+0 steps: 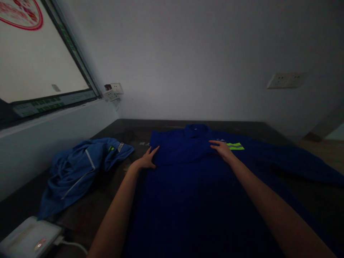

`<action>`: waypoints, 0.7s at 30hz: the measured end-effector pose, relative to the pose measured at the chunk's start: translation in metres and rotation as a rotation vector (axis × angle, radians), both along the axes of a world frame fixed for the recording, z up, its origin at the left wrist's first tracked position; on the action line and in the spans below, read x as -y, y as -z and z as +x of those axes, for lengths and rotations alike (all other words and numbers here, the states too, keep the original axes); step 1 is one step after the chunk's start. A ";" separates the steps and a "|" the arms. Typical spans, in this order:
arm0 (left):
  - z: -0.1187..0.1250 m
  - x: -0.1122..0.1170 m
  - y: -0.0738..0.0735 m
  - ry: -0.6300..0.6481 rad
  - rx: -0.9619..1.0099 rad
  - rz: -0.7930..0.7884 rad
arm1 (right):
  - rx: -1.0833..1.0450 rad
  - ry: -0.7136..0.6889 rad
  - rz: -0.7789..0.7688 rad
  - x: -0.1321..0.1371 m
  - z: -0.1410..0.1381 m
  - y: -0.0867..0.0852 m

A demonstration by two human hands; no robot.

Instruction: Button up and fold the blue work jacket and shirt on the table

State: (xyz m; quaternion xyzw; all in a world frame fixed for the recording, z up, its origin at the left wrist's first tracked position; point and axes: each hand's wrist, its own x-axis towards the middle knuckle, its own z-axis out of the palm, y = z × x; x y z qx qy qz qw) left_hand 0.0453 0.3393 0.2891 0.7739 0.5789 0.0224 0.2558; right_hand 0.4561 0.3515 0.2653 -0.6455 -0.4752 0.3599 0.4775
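Risk: the dark blue garment (185,200) may skew or wrinkle if your hands pull unevenly; only two areas of its upper body are under your control. A crease or layer edge (182,163) crosses the chest between them, and uneven pressure there could deepen it. The extended sleeve (292,157) runs well beyond your right hand (222,149), out of view — its loose weight could drag the cloth sideways. Poor light on dark fabric could hide a misaligned layer. Sweeping your left forearm outward could snag the white cable (73,244).

Position: the garment lies spread on the tabletop (129,126), collar (197,130) at the far end, beyond and between your hands. Your left hand (146,160) touches its left edge, thumb and fingers spread wide, gripping nothing visible. Your right hand rests on the chest just beside the yellow-green reflective patch (235,146); its fingers extend inward over the cloth — whether they pinch it, you cannot tell from this view. The crumpled lighter blue garment (72,172) lies left of your left hand, apart from it.
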 end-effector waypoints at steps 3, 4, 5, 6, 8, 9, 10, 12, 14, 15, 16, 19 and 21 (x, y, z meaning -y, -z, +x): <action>-0.004 -0.003 0.005 -0.009 -0.001 0.075 | 0.044 0.019 0.082 -0.002 0.002 -0.015; -0.004 -0.004 0.007 -0.017 0.000 0.120 | 0.056 0.023 0.111 -0.004 0.003 -0.023; -0.004 -0.005 0.011 -0.028 0.005 0.175 | 0.063 0.025 0.137 -0.005 0.003 -0.031; -0.003 -0.006 0.014 -0.042 0.011 0.235 | 0.072 0.025 0.167 -0.006 0.004 -0.041; 0.000 -0.008 0.022 -0.081 0.021 0.350 | 0.111 0.012 0.253 -0.008 0.005 -0.063; 0.002 -0.008 0.026 -0.103 0.021 0.399 | 0.143 0.003 0.309 -0.007 0.006 -0.074; 0.004 -0.008 0.029 -0.122 0.020 0.439 | 0.182 -0.004 0.366 -0.006 0.007 -0.084; 0.007 -0.008 0.036 -0.141 0.024 0.490 | 0.268 -0.004 0.450 -0.001 0.014 -0.098; 0.008 -0.007 0.040 -0.138 0.047 0.531 | 0.351 0.022 0.445 0.004 0.025 -0.100; 0.008 -0.007 0.042 -0.136 0.062 0.551 | 0.393 0.042 0.411 0.007 0.033 -0.096; 0.008 -0.007 0.042 -0.136 0.077 0.569 | 0.427 0.069 0.361 0.010 0.041 -0.089; 0.007 -0.008 0.043 -0.154 0.107 0.586 | 0.449 0.163 0.166 0.020 0.067 -0.055; 0.006 -0.008 0.043 -0.169 0.115 0.565 | 0.425 0.184 0.093 0.028 0.080 -0.030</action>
